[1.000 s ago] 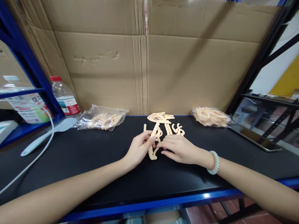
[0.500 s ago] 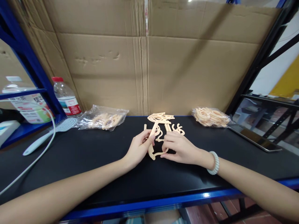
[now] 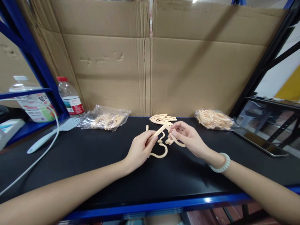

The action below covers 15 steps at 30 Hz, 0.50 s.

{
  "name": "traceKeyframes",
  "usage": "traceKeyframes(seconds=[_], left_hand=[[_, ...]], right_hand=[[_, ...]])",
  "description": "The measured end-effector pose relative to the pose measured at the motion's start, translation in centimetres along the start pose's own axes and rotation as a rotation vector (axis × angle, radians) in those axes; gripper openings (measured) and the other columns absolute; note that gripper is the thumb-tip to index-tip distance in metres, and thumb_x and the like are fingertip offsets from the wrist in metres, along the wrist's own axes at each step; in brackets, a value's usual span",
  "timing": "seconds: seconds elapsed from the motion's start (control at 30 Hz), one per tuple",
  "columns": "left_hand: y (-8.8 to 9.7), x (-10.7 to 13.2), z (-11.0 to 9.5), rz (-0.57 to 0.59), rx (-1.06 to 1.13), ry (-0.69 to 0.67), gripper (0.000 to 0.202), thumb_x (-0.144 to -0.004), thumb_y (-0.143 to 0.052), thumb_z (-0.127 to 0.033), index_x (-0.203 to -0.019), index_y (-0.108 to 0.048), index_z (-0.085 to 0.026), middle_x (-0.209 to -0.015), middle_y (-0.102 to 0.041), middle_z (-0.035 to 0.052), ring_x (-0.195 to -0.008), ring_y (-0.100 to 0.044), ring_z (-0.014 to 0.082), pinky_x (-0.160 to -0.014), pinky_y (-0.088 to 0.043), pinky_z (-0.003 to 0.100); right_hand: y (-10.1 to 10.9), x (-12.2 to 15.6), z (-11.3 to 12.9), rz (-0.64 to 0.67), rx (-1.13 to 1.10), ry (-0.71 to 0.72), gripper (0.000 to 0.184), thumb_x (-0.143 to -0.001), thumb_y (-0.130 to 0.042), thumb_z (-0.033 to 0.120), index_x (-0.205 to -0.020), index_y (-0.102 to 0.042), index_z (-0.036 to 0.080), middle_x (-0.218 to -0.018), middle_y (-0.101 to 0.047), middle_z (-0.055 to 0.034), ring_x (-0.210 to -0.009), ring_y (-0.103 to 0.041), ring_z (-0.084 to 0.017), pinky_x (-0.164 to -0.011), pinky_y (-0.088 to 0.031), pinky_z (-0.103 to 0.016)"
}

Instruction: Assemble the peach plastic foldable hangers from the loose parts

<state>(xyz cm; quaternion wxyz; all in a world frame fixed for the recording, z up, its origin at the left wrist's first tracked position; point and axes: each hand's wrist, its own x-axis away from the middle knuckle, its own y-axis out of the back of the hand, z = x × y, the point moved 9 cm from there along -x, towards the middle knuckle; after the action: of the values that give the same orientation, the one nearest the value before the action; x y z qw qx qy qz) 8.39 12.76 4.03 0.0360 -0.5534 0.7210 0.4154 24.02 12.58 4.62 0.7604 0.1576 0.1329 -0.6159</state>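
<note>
My left hand (image 3: pixel 142 147) is closed around a straight beige hanger bar (image 3: pixel 162 128), which slants up to the right. A beige hanger hook (image 3: pixel 164 153) curves out below that hand; whether it joins the bar is hidden. Beside the bar's far end, my right hand (image 3: pixel 187 137) pinches a short curved beige hanger piece (image 3: pixel 178 142), whose free end points down to the right. Between the hands, more beige hanger parts (image 3: pixel 169 141) lie on the black tabletop (image 3: pixel 112 181), partly covered by the fingers.
A pile of beige hanger parts (image 3: pixel 161 118) lies at the back. Clear bags of similar parts stand left (image 3: pixel 106 120) and right (image 3: pixel 213 118). Farther left are a hairbrush (image 3: pixel 53 131), white cable (image 3: pixel 35 167) and red-capped bottle (image 3: pixel 71 101). A flat tablet-like device (image 3: pixel 260 142) lies right. Cardboard (image 3: pixel 112 68) rises behind.
My right hand has moved up and right from the hook and now holds a curved piece near the bar's end. The bar in my left hand has tilted further right.
</note>
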Motion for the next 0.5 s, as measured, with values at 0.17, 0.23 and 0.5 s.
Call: traceKeyframes(seconds=[0.17,0.23,0.5], left_hand=[[-0.5,0.2,-1.1,0.024,-0.367,-0.191,0.031,-0.098,-0.037,-0.027,-0.121,-0.056,-0.021,-0.098,-0.066,0.0053,-0.084,-0.063,0.0180,-0.071,-0.047,0.026],[-0.9,0.4,-1.3,0.037,-0.534,-0.241,0.033,-0.098,-0.036,-0.029,-0.126,-0.053,-0.021,-0.097,-0.066,0.0054,-0.078,-0.065,0.0172,-0.062,-0.046,0.023],[-2.1,1.5,-3.2,0.087,-0.852,-0.537,0.028,-0.097,-0.039,-0.022,-0.113,-0.061,-0.016,-0.073,-0.065,0.0036,-0.055,-0.061,0.0139,-0.045,-0.037,0.020]], right_hand=[[-1.1,0.2,-2.2,0.110,0.017,-0.197,0.032,-0.087,-0.058,0.045,-0.094,-0.056,0.014,-0.068,-0.062,-0.0010,-0.047,-0.055,-0.008,-0.045,-0.043,-0.020],[-2.0,0.6,-2.8,0.209,0.062,-0.250,0.036,-0.088,-0.054,0.049,-0.088,-0.058,0.013,-0.062,-0.062,-0.0010,-0.041,-0.051,-0.007,-0.040,-0.037,-0.018],[-4.5,2.3,-3.6,0.424,-0.003,-0.372,0.039,-0.089,-0.049,0.051,-0.085,-0.057,0.013,-0.051,-0.060,0.0020,-0.031,-0.048,-0.006,-0.033,-0.033,-0.015]])
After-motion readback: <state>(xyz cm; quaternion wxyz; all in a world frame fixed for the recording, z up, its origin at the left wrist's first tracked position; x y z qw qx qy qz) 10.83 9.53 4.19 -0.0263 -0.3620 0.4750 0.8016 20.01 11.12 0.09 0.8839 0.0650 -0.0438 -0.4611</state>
